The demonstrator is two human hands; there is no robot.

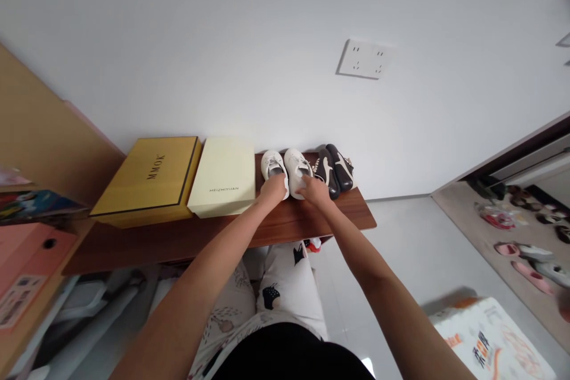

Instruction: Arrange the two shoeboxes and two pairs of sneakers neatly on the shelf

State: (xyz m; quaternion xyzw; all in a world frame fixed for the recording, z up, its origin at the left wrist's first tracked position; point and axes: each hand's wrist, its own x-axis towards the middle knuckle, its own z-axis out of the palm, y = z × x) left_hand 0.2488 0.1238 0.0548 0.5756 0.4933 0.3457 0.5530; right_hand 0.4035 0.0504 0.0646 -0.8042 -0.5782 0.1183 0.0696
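Two white lace-up sneakers stand side by side on a brown wooden shelf (285,225), toes toward the wall. My left hand (272,188) grips the heel end of the left white sneaker (271,160). At the heel of the right white sneaker (294,160), my right hand (314,190) is closed with the thumb at the shoe's opening. Both sneakers appear to rest on the shelf. Just right of them sits a pair of dark brown sneakers (341,167) with pale side stripes and laces. The fingertips are partly hidden by the shoes.
Left of the sneakers lie a cream shoebox (226,169) and a yellow shoebox (154,175). A pink box (33,267) is at far left. A wall with a socket plate (363,59) rises behind. A white package (494,338) and several shoes (532,276) are on the floor at right.
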